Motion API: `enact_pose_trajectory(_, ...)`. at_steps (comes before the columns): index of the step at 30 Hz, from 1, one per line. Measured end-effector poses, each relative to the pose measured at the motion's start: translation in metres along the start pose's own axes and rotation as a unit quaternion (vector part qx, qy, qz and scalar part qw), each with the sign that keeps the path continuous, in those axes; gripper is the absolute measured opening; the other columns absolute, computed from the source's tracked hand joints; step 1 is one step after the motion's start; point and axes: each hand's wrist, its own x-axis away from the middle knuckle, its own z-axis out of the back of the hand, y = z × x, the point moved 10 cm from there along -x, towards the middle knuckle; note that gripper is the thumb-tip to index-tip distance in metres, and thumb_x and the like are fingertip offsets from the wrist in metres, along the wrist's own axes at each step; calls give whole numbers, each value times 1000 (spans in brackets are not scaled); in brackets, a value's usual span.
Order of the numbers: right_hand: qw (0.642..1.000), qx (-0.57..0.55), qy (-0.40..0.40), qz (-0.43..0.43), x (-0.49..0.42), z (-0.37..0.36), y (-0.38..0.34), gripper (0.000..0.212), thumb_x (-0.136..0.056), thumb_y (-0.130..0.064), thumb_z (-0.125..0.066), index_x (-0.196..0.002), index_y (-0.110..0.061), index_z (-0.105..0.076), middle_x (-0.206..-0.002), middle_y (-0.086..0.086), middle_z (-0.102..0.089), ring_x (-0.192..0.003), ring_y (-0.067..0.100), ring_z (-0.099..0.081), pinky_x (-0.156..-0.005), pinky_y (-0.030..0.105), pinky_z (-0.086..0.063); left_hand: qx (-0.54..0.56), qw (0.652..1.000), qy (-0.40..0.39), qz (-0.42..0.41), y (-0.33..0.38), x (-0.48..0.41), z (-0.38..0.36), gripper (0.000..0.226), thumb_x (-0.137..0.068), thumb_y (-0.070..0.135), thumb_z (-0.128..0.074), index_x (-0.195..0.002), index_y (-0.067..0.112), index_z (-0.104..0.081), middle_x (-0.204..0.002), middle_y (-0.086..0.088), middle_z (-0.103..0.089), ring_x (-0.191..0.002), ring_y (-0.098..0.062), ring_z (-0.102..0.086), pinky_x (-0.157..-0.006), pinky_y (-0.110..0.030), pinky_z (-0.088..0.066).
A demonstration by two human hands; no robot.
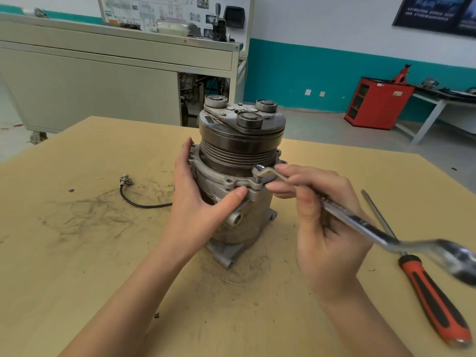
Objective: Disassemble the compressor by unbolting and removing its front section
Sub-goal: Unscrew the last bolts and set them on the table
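The compressor [239, 176] stands upright on the table, pulley and clutch plate on top. My left hand [198, 199] wraps round its left side, thumb pressed on the flange at the front. My right hand [322, 210] grips a double-ended ring wrench [360, 222]. The wrench's far ring sits over a bolt [258, 176] that sticks up from the flange at the front right. The wrench's near end is blurred at the right edge.
An orange-and-black screwdriver [427, 287] lies on the table [90, 253] to the right. A black cable with a connector [126, 181] runs off the compressor's left side. Behind stand a grey workbench [103, 73] and a red cabinet [376, 104].
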Motion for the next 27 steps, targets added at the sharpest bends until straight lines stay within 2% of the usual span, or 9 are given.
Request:
enact_pose_trajectory(3, 1000, -18, -2, 5, -1, -3, 1, 19, -100, -26, -42, -97, -14, -56, -94, 5, -65, -86, 25, -68, -73, 38, -55, 2, 1000, -3, 2, 0, 0, -1, 113, -60, 63, -71, -150, 39, -8, -153, 10, -29, -138, 1, -31, -116, -38, -31)
enact_pose_trajectory(6, 979, -143, 58, -131, -11, 8, 39, 19, -101, -20, -37, -89, -14, -51, -87, 3, -69, -72, 23, -70, -65, 28, -54, -6, 1000, 2, 1, 0, 0, 0, 114, -59, 64, -70, -151, 37, -8, -153, 15, -26, -138, 3, -30, -116, -37, -30)
enact_pose_trajectory(8, 918, -260, 69, -290, -11, 2, 79, 25, -101, -18, -32, -86, -8, -50, -81, 6, -71, -67, 21, -69, -61, 26, -54, -8, 1000, 4, -1, 1, 0, 0, 115, -59, 65, -70, -151, 36, -9, -153, 16, -26, -138, 2, -30, -116, -38, -31)
enact_pose_trajectory(10, 832, -356, 81, -418, 0, -11, 105, 30, -102, -18, -32, -81, -7, -52, -76, 9, -72, -65, 19, -69, -58, 23, -54, -8, 1000, 3, -2, 1, 0, 0, 115, -59, 65, -70, -151, 35, -9, -153, 17, -25, -138, 3, -29, -116, -38, -30)
enact_pose_trajectory(13, 748, -439, 155, -473, 15, -14, 117, 31, -100, -20, -37, -76, -8, -53, -74, 13, -71, -64, 19, -70, -55, 20, -54, -6, 1000, 3, -1, 1, -1, 0, 114, -59, 65, -71, -151, 36, -9, -153, 17, -26, -138, 2, -30, -116, -39, -31)
enact_pose_trajectory(15, 766, -428, 183, -442, 17, -2, 112, 31, -100, -23, -37, -78, -8, -53, -77, 14, -72, -67, 21, -70, -56, 21, -54, -5, 1000, 1, -1, 0, -1, 0, 113, -59, 65, -70, -150, 39, -9, -153, 16, -26, -138, 2, -30, -116, -39, -31)
enact_pose_trajectory(19, 904, -250, 159, -308, -1, 24, 76, 28, -101, -23, -34, -85, -7, -52, -80, 10, -72, -71, 24, -71, -62, 24, -54, -7, 1000, -3, 3, -1, -1, -1, 112, -58, 67, -70, -148, 43, -7, -154, 15, -25, -139, 2, -29, -116, -39, -31)
enact_pose_trajectory(21, 952, -162, 134, -222, -8, 24, 50, 25, -101, -21, -35, -88, -7, -51, -84, 10, -71, -74, 25, -71, -65, 26, -55, -6, 1000, -4, 4, -1, -1, -1, 112, -59, 67, -70, -148, 44, -7, -154, 15, -26, -139, 2, -29, -116, -39, -31)
enact_pose_trajectory(27, 996, -60, 35, -60, -8, 2, 6, 20, -99, -26, -42, -96, -11, -55, -95, 11, -64, -87, 21, -70, -73, 37, -58, -5, 1000, -6, 5, -1, -1, -1, 111, -59, 65, -70, -149, 41, -8, -154, 13, -26, -139, 0, -30, -116, -39, -31)
